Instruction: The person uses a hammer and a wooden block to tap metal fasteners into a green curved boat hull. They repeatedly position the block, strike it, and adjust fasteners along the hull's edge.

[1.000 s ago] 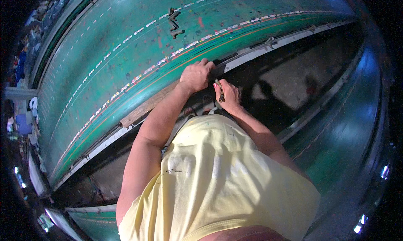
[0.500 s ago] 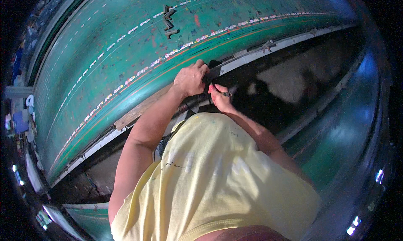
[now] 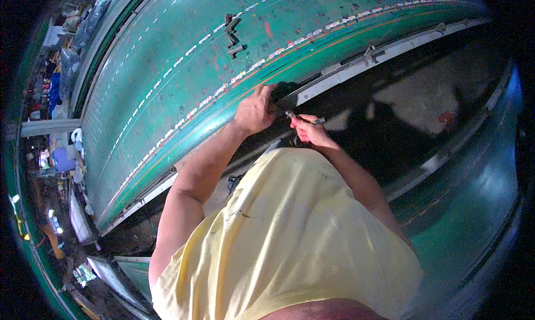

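Observation:
My left hand (image 3: 254,113) is at the near edge of the long green table (image 3: 192,80), its fingers curled over the edge. Whatever lies under those fingers is hidden. Just right of it and lower, my right hand (image 3: 310,130) is closed around a small slim tool (image 3: 319,120) with a dark shaft. A shiny metal end pokes out of the fist toward the left hand, close to the pale rail (image 3: 329,81) along the table's edge. The tool's exact kind is too small to make out. Several dark metal pieces (image 3: 236,49) lie in a zigzag on the tabletop.
Lines of small white marks and orange stripes run along the table. Below its rail is a shadowed floor strip (image 3: 412,100). A second green table (image 3: 462,186) stands at the right. Clutter, including a purple container (image 3: 64,159), fills the far left.
The whole view has shifted, with the table appearing farther right. My right hand has turned, and its tool's metal end now shows near the rail. My left hand stays at the edge.

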Demonstrator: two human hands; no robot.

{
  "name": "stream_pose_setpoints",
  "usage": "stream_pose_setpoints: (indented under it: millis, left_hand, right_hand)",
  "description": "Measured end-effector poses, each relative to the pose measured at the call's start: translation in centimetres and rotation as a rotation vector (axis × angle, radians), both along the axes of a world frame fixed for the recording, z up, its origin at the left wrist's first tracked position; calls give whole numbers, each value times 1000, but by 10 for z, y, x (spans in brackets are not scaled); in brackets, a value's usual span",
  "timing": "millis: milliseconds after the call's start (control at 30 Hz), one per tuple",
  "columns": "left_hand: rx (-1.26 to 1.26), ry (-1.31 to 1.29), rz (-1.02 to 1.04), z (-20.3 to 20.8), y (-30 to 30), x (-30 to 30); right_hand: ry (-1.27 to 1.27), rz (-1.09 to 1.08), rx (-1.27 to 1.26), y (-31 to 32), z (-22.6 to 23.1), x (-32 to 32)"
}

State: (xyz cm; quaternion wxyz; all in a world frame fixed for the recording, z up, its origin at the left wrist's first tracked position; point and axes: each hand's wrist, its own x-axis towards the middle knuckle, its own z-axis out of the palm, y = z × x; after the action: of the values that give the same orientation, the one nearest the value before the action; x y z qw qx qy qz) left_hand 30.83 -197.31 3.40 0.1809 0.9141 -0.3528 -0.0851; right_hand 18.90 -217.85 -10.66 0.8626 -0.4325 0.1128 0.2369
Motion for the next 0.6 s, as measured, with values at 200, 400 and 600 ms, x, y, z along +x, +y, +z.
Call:
stream_pose_setpoints:
  millis: [200, 400, 600]
  left_hand:
    - [66, 78, 65, -8, 35, -3]
    - [29, 243, 39, -7, 37, 7]
    - [46, 245, 18, -4, 38, 10]
  right_hand:
    - [-84, -414, -353, -47, 34, -24]
    - [-90, -860, -502, -62, 65, 0]
    - [-107, -684, -560, 5, 60, 9]
